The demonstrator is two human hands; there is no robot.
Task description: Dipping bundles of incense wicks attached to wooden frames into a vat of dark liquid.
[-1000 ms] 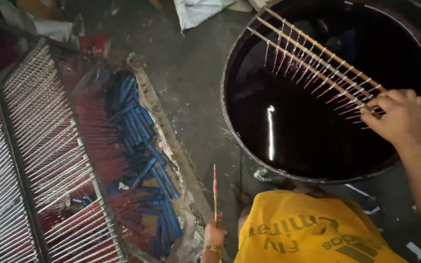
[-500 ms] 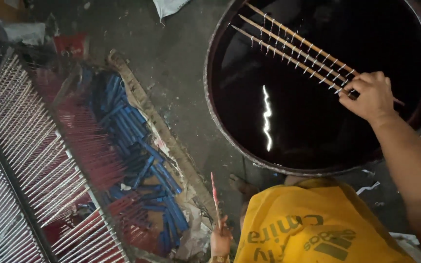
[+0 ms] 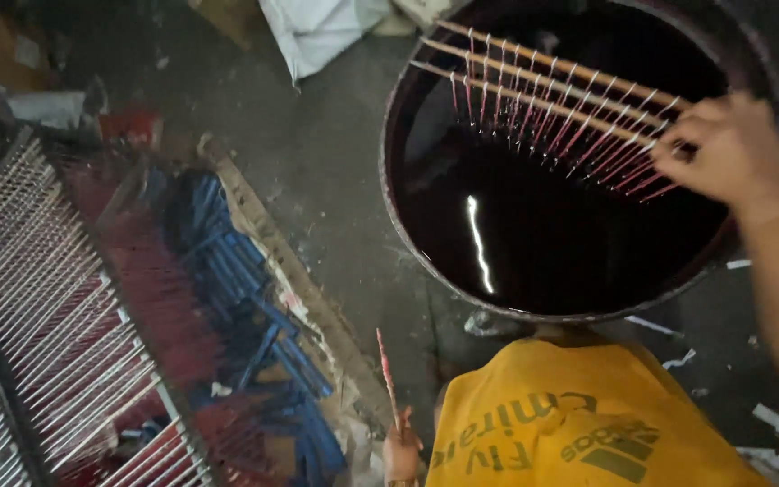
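Right hand (image 3: 732, 149) gripping stick rack (image 3: 543, 90) over dark dye vat (image 3: 407, 243), left hand (image 3: 401, 451) holding stick (image 3: 387, 379)

Dyeing workshop — dye vat (image 3: 407, 234), stick racks (image 3: 56, 307), stained concrete floor (image 3: 326, 171).

A rack of long wooden slats hung with thin red-tipped sticks (image 3: 561, 104) lies slanted across the top of the round vat of dark liquid (image 3: 498, 261), sticks dangling toward the surface. A single thin red-stained stick (image 3: 388, 379) stands nearly upright just below the vat.

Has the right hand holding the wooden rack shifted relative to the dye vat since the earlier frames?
Cannot tell: the right hand holds the rack at the right rim of the vat throughout; the head camera itself moves.
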